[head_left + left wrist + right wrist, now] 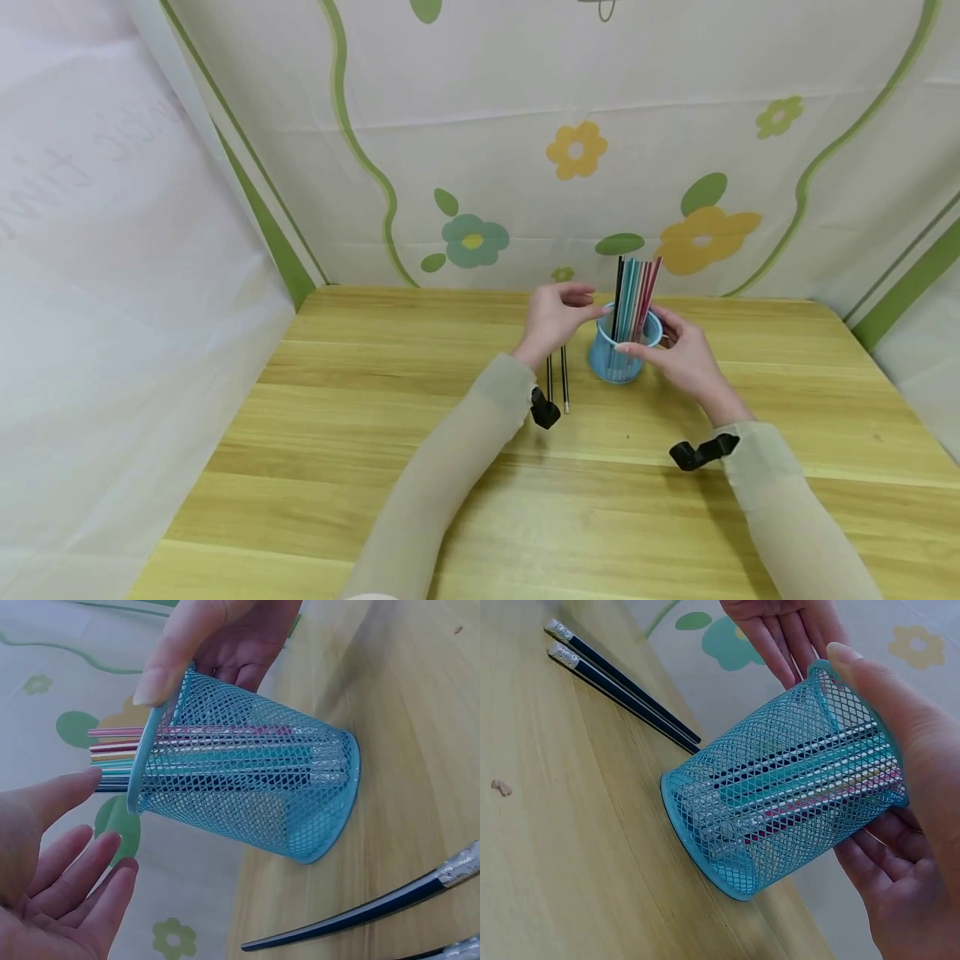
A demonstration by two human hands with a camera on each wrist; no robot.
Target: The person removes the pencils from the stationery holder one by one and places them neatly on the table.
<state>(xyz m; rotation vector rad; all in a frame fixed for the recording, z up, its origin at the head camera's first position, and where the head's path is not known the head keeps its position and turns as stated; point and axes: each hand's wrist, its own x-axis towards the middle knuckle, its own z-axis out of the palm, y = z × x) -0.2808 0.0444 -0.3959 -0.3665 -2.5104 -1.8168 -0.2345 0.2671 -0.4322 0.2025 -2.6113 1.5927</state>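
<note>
My right hand (686, 358) grips a blue mesh pencil cup (795, 720) near its rim, thumb on the near side and fingers round the far side. Inside stand several pencils (633, 287) in black, teal, pink and red, their silver ferrules down at the cup's bottom in the left wrist view. My left hand (555, 317) is at the cup's left, its fingers loosely spread and holding nothing. Its thumb tip (91, 778) is right at the black pencil beside the rim. Two black pencils (622, 697) with white erasers lie on the table left of the cup, below my left hand.
The wooden table (315, 467) reaches back to a white curtain (510, 83) with printed flowers, close behind the cup. Another white cloth (112, 292) hangs along the left side. Black wrist cameras (701, 452) are strapped to both sleeves.
</note>
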